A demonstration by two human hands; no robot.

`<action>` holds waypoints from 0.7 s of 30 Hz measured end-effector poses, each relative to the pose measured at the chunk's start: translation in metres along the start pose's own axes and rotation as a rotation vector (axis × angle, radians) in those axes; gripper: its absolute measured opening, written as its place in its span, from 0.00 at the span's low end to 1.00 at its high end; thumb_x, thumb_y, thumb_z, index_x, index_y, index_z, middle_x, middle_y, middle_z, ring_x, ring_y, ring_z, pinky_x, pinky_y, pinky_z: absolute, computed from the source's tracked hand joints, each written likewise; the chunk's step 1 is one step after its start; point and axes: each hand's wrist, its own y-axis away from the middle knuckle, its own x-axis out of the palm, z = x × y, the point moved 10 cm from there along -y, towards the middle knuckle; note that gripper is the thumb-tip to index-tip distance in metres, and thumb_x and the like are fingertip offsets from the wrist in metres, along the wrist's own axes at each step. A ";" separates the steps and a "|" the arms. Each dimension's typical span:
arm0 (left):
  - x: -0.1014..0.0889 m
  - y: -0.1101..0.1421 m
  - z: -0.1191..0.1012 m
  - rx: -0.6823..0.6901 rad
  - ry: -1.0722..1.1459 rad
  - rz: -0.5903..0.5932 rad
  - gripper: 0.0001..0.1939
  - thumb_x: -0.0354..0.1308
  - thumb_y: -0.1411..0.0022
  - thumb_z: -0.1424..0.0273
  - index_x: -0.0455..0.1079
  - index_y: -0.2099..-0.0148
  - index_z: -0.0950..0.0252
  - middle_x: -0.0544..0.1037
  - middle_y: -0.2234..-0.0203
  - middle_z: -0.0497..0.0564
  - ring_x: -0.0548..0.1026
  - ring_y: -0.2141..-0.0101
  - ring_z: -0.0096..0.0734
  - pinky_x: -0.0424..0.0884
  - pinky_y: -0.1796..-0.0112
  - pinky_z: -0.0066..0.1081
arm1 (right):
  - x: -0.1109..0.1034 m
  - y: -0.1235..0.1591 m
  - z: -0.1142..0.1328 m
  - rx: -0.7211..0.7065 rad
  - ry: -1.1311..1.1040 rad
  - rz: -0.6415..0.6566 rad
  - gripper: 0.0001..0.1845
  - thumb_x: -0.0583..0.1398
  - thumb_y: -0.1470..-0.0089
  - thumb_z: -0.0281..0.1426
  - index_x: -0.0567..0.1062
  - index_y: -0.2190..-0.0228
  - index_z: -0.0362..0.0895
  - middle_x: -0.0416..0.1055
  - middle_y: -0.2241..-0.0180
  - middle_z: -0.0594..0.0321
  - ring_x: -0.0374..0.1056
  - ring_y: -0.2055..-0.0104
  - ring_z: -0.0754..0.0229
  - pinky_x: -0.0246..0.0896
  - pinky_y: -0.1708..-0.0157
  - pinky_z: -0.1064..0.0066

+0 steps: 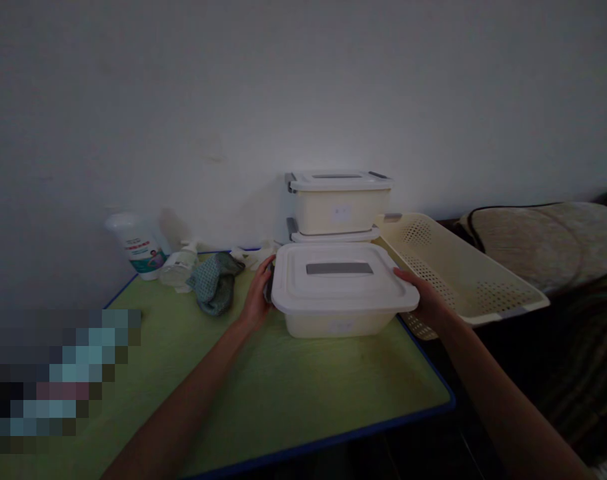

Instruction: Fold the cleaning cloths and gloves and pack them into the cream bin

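A cream storage box [341, 323] with a white lid [341, 287] and a grey lid handle is held between my two hands, in front of the stacked boxes. My left hand [259, 297] presses on its left end, fingers wrapped at a grey latch. At the right end my right hand [423, 297] grips under the lid's rim, thumb on top. Whether the box rests on the table or hangs just above it I cannot tell. Behind it stands another lidded storage box [341, 210] on top of a similar one [333, 236], which is mostly hidden.
A cream perforated basket [463, 280] sits at the right table edge. On the left of the green table [223, 400] are a white bottle [138, 247], a clear pump bottle [179, 267] and a grey-green cloth [214, 280]. A cushion [548, 240] lies far right; a blurred patch covers the lower left.
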 end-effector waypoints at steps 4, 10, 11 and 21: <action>0.000 0.000 0.002 0.051 0.129 0.010 0.29 0.51 0.45 0.58 0.59 0.43 0.62 0.66 0.45 0.54 0.69 0.51 0.36 0.69 0.62 0.27 | 0.001 0.002 -0.001 0.003 -0.014 -0.027 0.17 0.55 0.52 0.45 0.77 0.71 0.47 0.77 0.72 0.58 0.73 0.67 0.51 0.69 0.68 0.61; -0.025 -0.005 -0.025 0.155 -0.213 -0.070 0.29 0.53 0.46 0.57 0.60 0.44 0.63 0.69 0.51 0.56 0.69 0.52 0.39 0.66 0.54 0.36 | -0.019 0.009 0.007 -0.169 0.110 -0.184 0.25 0.51 0.49 0.52 0.75 0.61 0.48 0.76 0.62 0.57 0.71 0.58 0.49 0.69 0.68 0.61; -0.026 -0.005 -0.034 0.207 -0.264 -0.051 0.28 0.52 0.45 0.56 0.62 0.45 0.64 0.68 0.50 0.57 0.67 0.50 0.39 0.64 0.51 0.37 | -0.027 0.014 0.007 -0.198 0.144 -0.239 0.26 0.52 0.49 0.52 0.74 0.60 0.48 0.74 0.59 0.56 0.70 0.56 0.48 0.69 0.67 0.61; 0.001 0.013 -0.044 0.273 -0.747 0.509 0.54 0.56 0.60 0.39 0.53 0.37 0.65 0.44 0.35 0.63 0.37 0.36 0.51 0.38 0.41 0.52 | -0.034 0.071 0.039 -0.608 0.482 -0.241 0.25 0.59 0.53 0.51 0.74 0.56 0.52 0.61 0.45 0.56 0.56 0.42 0.46 0.58 0.48 0.52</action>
